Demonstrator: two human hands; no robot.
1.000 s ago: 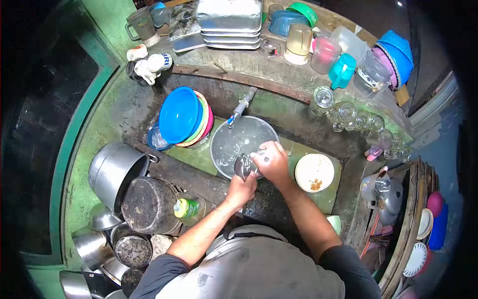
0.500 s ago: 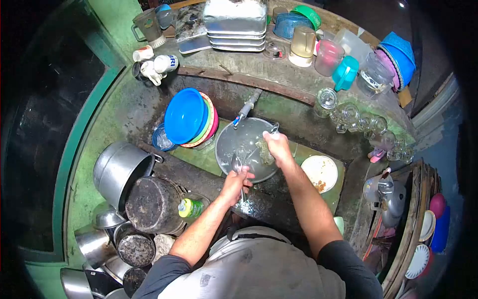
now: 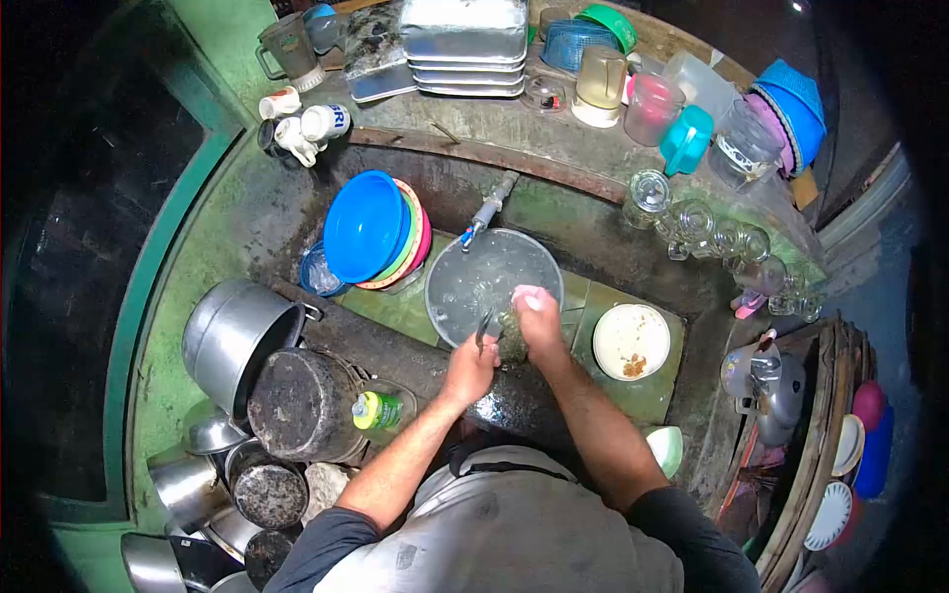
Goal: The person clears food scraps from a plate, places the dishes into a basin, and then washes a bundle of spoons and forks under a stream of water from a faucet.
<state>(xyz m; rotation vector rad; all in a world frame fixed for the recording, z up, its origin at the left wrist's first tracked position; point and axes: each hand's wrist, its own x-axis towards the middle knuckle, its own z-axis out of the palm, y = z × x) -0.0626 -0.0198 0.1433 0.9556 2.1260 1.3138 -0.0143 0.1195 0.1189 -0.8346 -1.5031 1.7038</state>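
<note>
Over the metal basin (image 3: 474, 277) we see the left hand (image 3: 473, 368) clamped on a spoon (image 3: 484, 326) and the right hand (image 3: 537, 318) closed around a soapy scrubber (image 3: 511, 331).

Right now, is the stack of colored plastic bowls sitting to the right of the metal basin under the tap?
No, the stack of plastic bowls leans to the left of the metal basin, against the sink wall.

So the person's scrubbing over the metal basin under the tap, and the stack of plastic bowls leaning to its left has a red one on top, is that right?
Not quite. The top bowl of the stack of plastic bowls is blue, not red, as the head view shows. The rest holds: both hands, left hand and right hand, work over the metal basin under the tap, with the stack leaning to its left.
</note>
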